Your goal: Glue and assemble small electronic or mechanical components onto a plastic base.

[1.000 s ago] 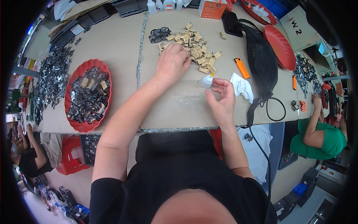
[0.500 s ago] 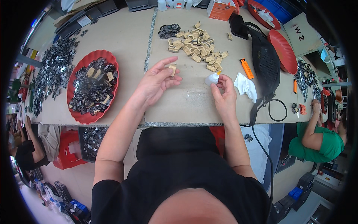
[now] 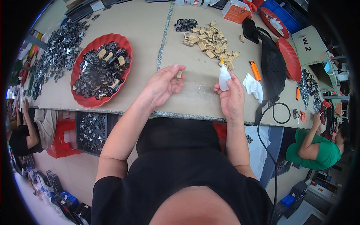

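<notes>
My left hand (image 3: 165,83) pinches a small tan plastic part (image 3: 179,74) between thumb and fingers, just above the table. In my right hand (image 3: 231,93) is a small white squeeze bottle (image 3: 224,79) with a yellow-tipped nozzle, held upright with the tip pointing away from me. Beyond both hands lies a loose pile of tan plastic parts (image 3: 210,41). Several black wheeled pieces (image 3: 185,25) sit at the pile's far left. To the left, a red scalloped tray (image 3: 128,48) holds many black wheeled pieces, some with tan parts.
Right of my right hand lie a crumpled white cloth (image 3: 253,87), an orange lighter (image 3: 255,70) and a black bag (image 3: 273,63) with a cord. A heap of dark small parts (image 3: 60,47) covers the far left. A person in green (image 3: 315,150) works at the right.
The bottle has turned from tilted to upright in my right hand. My left hand has rotated with the tan part still in its fingers. The view has shifted slightly.
</notes>
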`<state>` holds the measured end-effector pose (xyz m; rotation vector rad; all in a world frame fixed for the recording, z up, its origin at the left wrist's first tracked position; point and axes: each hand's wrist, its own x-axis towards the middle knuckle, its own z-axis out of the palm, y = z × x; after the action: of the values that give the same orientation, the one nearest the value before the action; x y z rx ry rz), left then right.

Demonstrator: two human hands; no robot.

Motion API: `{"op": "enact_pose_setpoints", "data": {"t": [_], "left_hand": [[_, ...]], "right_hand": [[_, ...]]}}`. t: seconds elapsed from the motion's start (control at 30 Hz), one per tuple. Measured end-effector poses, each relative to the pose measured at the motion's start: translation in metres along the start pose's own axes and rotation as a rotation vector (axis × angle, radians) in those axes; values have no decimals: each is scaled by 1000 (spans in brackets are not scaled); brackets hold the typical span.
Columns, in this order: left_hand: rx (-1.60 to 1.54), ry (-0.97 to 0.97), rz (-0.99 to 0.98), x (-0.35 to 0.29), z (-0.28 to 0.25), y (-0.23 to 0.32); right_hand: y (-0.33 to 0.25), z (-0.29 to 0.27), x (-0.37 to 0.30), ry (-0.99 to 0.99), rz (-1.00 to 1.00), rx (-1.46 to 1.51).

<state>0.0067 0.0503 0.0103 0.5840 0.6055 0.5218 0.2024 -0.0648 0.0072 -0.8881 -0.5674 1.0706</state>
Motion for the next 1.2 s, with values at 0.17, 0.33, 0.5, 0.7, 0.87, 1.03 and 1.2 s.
{"op": "enact_pose_setpoints", "data": {"t": [0.17, 0.33, 0.5, 0.7, 0.87, 1.03, 1.2], "left_hand": [[137, 37, 70, -8, 1, -4], [129, -9, 142, -7, 4, -9], [-9, -5, 127, -13, 1, -11], [-175, 30, 136, -9, -5, -18], [-207, 20, 119, -6, 3, -23], [-105, -34, 223, -5, 10, -34], [-33, -65, 184, -6, 10, -29]], "right_hand": [[2, 7, 2, -4, 99, 203], [5, 14, 4, 8, 105, 252], [11, 9, 9, -26, 112, 364], [14, 10, 12, -53, 197, 528], [19, 21, 13, -38, 315, 595], [26, 39, 14, -44, 362, 606], [25, 41, 11, -63, 369, 621]]}}
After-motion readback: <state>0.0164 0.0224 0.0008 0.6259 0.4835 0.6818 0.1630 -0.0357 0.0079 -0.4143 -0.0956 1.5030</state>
